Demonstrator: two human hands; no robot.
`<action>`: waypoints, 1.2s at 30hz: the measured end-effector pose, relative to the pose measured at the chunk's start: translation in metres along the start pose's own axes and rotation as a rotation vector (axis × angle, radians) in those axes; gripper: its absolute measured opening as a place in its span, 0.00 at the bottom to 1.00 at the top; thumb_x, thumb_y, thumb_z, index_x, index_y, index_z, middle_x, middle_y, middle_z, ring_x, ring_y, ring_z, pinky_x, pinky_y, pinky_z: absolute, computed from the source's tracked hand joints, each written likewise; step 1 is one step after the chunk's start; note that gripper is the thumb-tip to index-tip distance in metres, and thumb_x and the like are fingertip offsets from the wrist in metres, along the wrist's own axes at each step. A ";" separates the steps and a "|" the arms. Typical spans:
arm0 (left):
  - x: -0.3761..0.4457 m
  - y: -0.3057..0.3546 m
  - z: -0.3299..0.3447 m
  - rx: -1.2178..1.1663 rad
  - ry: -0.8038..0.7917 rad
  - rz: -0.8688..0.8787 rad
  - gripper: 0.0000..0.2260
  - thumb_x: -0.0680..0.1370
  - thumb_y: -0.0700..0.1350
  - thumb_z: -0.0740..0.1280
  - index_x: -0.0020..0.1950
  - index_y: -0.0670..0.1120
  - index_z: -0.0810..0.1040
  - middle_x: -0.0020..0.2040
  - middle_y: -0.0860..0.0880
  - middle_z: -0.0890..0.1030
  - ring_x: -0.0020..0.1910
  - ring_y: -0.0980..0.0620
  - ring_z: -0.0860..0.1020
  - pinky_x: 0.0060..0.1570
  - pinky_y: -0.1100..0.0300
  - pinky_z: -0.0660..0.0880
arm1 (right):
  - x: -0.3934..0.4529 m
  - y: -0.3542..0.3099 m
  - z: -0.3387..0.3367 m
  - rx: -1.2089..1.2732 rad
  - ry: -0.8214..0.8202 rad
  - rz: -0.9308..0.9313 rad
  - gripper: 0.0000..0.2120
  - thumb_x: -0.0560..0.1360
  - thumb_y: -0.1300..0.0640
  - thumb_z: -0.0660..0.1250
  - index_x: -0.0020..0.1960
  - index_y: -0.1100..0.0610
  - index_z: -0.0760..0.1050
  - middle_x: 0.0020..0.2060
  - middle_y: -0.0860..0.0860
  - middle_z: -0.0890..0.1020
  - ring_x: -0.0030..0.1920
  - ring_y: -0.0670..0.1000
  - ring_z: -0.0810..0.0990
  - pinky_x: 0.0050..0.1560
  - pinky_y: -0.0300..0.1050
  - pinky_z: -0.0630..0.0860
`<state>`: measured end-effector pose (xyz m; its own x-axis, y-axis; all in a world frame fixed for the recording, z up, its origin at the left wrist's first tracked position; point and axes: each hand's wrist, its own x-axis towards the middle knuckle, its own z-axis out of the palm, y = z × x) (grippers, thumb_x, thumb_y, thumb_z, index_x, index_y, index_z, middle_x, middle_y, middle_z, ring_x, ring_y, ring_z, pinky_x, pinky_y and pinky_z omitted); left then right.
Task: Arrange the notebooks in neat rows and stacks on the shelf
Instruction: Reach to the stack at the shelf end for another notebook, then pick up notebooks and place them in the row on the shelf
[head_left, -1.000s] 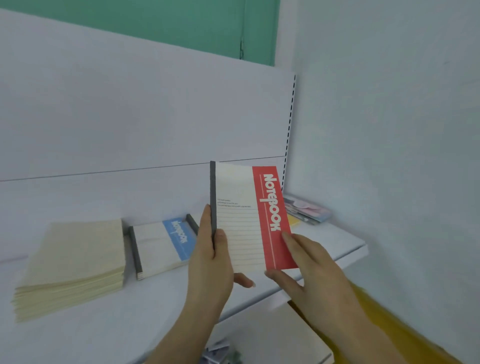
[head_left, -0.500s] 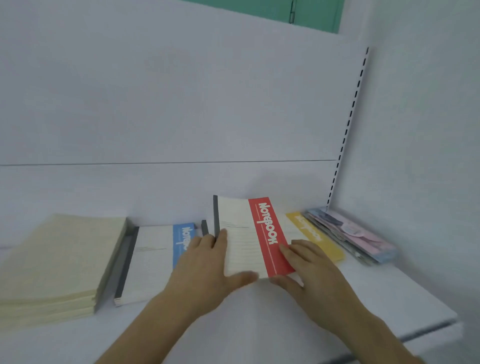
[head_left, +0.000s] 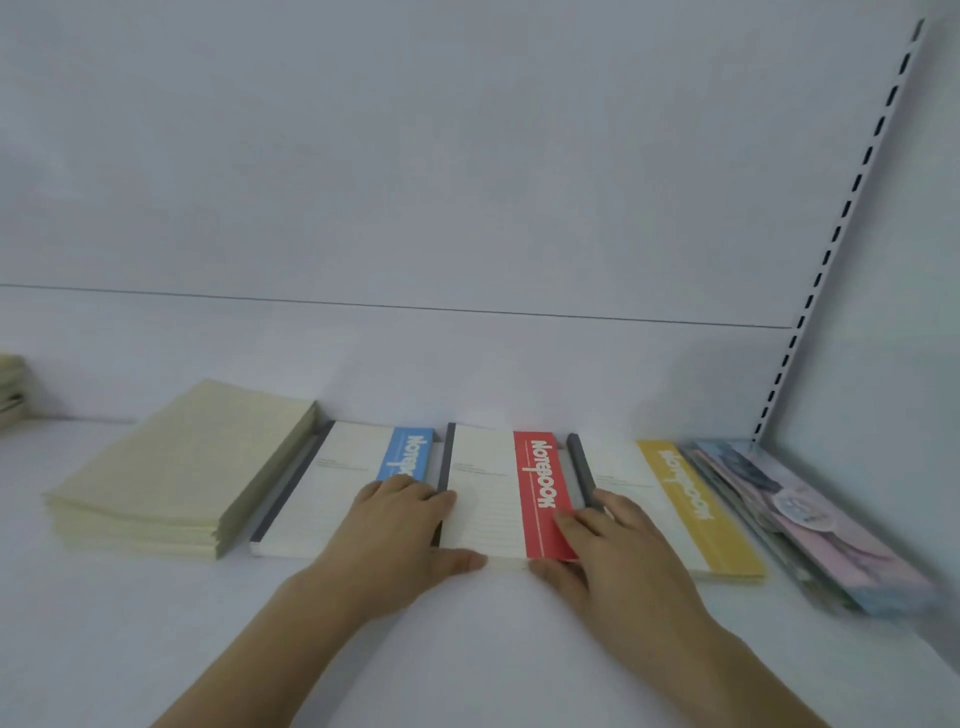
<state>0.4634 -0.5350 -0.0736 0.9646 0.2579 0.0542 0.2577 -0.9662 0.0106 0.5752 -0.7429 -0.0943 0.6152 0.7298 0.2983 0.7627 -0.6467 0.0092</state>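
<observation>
A red-banded notebook (head_left: 491, 499) lies flat on the white shelf (head_left: 156, 634), in a row between a blue-banded notebook (head_left: 343, 488) and a yellow-banded notebook (head_left: 670, 509). My left hand (head_left: 400, 540) holds its front left corner, with the fingers over the dark spine and the thumb along the front edge. At the front right corner my right hand (head_left: 618, 561) holds it, fingers on the red band and thumb at the front edge.
A thick stack of cream notebooks (head_left: 171, 473) stands left of the row. Pastel patterned notebooks (head_left: 810, 525) lie at the far right by the slotted upright (head_left: 810, 306). More cream paper (head_left: 10, 389) shows at the left edge. The white back panel stands right behind the row.
Both hands lowered the red notebook from upright in the air onto the shelf, into the gap between the blue and yellow notebooks. The view moved closer to the shelf.
</observation>
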 end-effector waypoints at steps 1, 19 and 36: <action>0.001 -0.001 0.000 -0.008 -0.011 -0.006 0.36 0.72 0.75 0.53 0.68 0.52 0.72 0.59 0.55 0.77 0.62 0.53 0.71 0.64 0.57 0.66 | 0.001 0.000 -0.002 0.006 -0.012 -0.017 0.31 0.75 0.31 0.49 0.64 0.50 0.76 0.55 0.45 0.81 0.66 0.54 0.70 0.68 0.49 0.68; -0.023 0.004 -0.016 -0.130 0.225 -0.137 0.35 0.74 0.73 0.55 0.75 0.54 0.65 0.74 0.54 0.65 0.74 0.52 0.61 0.73 0.54 0.62 | 0.003 -0.015 -0.028 0.019 0.013 -0.022 0.33 0.75 0.30 0.47 0.71 0.48 0.66 0.69 0.46 0.69 0.74 0.52 0.60 0.73 0.48 0.58; -0.217 -0.154 -0.029 -0.086 0.496 -0.414 0.34 0.79 0.70 0.45 0.79 0.54 0.60 0.79 0.54 0.61 0.79 0.54 0.56 0.73 0.60 0.49 | -0.001 -0.261 -0.046 0.178 0.051 -0.278 0.33 0.78 0.32 0.46 0.74 0.51 0.64 0.74 0.51 0.66 0.74 0.53 0.62 0.71 0.48 0.58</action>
<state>0.2125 -0.4428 -0.0580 0.6413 0.5962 0.4830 0.5772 -0.7896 0.2082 0.3659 -0.5848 -0.0531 0.3712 0.8578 0.3554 0.9256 -0.3723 -0.0683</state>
